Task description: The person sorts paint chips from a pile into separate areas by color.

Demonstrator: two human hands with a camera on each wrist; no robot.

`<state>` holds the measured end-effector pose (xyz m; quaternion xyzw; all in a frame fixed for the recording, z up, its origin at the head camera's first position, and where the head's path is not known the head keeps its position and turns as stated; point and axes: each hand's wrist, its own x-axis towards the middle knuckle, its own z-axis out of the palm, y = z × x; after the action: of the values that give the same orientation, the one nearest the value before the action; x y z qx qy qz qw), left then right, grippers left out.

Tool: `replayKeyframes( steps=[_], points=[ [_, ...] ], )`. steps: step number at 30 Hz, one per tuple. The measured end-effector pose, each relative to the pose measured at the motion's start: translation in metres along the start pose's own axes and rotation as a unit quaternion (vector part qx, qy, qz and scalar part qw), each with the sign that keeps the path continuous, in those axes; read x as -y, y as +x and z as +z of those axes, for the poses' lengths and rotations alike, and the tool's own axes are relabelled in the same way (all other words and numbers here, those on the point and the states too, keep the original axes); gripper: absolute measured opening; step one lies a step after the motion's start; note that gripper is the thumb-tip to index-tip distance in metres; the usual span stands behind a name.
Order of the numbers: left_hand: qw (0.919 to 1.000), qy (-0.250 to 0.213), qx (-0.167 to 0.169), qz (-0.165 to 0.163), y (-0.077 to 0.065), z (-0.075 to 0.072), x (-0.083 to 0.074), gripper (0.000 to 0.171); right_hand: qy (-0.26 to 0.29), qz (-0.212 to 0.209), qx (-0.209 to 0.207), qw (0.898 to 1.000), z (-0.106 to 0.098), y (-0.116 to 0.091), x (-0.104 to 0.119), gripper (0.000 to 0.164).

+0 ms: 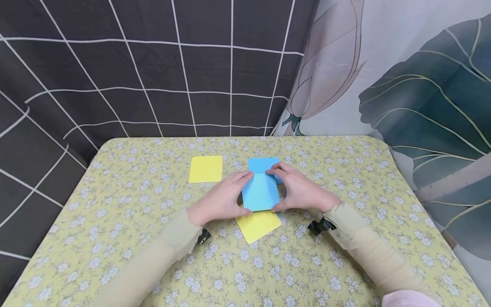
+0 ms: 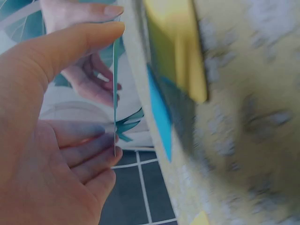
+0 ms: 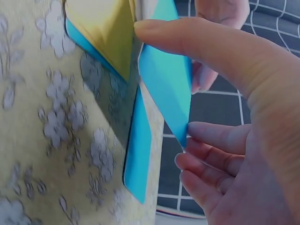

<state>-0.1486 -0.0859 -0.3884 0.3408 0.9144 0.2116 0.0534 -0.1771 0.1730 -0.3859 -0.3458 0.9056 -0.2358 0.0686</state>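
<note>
A thin blue square sheet (image 1: pixel 261 192) is held tilted above the table between both hands. My left hand (image 1: pixel 224 197) grips its left edge, thumb at the near corner and fingers at the far one. On the opposite edge, my right hand (image 1: pixel 301 189) pinches it the same way, thumb near and fingers far. Seen from the left wrist, the held sheet (image 2: pixel 115 70) is almost edge-on. Below lies a yellow square sheet (image 1: pixel 258 228), with a blue piece (image 3: pixel 89 49) showing under it in the right wrist view. Another blue sheet (image 1: pixel 264 164) lies behind, partly covered.
A second yellow square (image 1: pixel 205 169) lies flat at the back left of the table. The table wears a yellow flowered cloth (image 1: pixel 134 213). Behind hangs a dark gridded curtain (image 1: pixel 153 64), with a leaf-patterned curtain (image 1: pixel 402 106) to the right.
</note>
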Motion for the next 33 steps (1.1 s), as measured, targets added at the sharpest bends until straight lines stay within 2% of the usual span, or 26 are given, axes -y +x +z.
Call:
replayKeyframes(
  steps=[10, 15, 21, 27, 33],
  points=[
    [0.9999, 0.003, -0.016, -0.001, 0.030, -0.020, 0.006, 0.104, -0.007, 0.005, -0.034, 0.999, -0.019, 0.012, -0.013, 0.101],
    [0.9998, -0.006, -0.020, -0.005, 0.046, -0.024, 0.015, 0.103, -0.017, 0.003, -0.048, 0.999, -0.028, 0.020, -0.020, 0.099],
    [0.9996, -0.014, -0.025, -0.006, 0.065, -0.029, 0.023, 0.103, -0.026, 0.023, -0.037, 0.999, -0.036, 0.034, -0.031, 0.099],
    [0.9996, -0.012, -0.010, -0.025, 0.080, -0.034, 0.026, 0.102, -0.028, 0.047, -0.031, 0.998, -0.039, 0.045, -0.040, 0.098],
    [0.9985, -0.020, 0.001, -0.050, 0.088, -0.029, 0.032, 0.102, -0.025, 0.067, -0.021, 0.997, -0.036, 0.052, -0.045, 0.098]
  ],
)
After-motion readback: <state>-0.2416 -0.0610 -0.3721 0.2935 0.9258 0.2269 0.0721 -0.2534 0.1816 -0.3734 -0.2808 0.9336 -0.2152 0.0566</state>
